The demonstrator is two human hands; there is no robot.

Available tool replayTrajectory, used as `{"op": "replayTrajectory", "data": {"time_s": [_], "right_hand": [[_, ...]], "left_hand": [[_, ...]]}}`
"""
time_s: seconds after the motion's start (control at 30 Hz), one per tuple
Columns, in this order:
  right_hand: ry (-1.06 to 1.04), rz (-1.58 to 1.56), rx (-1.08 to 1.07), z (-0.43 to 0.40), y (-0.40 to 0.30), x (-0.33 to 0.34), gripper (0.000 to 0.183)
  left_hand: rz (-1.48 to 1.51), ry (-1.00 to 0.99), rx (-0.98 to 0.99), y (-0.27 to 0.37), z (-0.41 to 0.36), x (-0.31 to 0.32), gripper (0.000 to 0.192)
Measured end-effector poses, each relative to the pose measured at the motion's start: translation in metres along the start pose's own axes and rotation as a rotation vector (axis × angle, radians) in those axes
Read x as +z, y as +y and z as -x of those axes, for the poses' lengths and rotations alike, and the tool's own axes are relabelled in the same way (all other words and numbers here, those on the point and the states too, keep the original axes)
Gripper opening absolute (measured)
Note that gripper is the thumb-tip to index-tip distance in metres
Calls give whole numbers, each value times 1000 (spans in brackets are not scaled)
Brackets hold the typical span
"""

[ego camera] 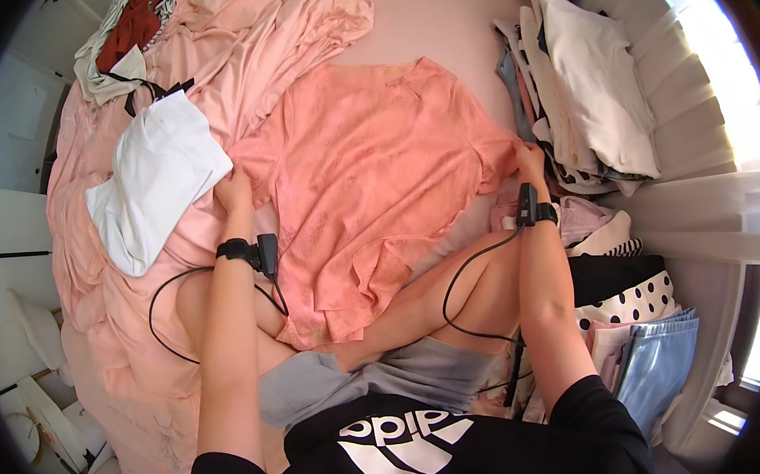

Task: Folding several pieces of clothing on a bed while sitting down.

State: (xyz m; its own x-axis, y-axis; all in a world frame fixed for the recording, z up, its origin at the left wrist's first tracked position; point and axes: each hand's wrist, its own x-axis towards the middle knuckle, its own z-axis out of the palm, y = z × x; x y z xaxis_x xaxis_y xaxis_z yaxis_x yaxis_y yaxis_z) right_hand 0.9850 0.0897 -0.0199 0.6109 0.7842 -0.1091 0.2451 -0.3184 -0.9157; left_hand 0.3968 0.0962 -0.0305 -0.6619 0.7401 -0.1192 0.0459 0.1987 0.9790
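A coral-pink short-sleeved blouse lies spread on the bed before me, its neckline at the far end. Its lower hem rests rumpled over my crossed legs. My left hand grips the edge of the left sleeve. At the opposite side, my right hand pinches the end of the right sleeve. Close by my left hand is a folded white garment, lying on the pink bedding. Just beyond my right hand stands a stack of folded clothes, with a cream piece on top.
Crumpled pink bedding covers the left side of the bed. Red and cream garments lie heaped at the far left. On my right are a polka-dot cloth and folded light-blue denim, beside a curtain. Black cables hang from both wrist-worn devices.
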Motion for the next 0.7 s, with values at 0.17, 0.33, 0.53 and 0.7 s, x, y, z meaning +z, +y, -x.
{"op": "replayTrajectory", "data": {"time_s": [0.17,0.33,0.53,0.7], "right_hand": [[-236,-142,436,-5,4,-11,39],[-50,-133,197,-12,21,-13,33],[211,160,-266,17,-39,20,31],[-360,-122,-161,60,-102,52,28]], "left_hand": [[258,46,-157,2,17,8,32],[132,73,-172,-10,-4,7,30],[-497,240,702,26,3,13,30],[-290,-98,620,80,60,53,35]]}}
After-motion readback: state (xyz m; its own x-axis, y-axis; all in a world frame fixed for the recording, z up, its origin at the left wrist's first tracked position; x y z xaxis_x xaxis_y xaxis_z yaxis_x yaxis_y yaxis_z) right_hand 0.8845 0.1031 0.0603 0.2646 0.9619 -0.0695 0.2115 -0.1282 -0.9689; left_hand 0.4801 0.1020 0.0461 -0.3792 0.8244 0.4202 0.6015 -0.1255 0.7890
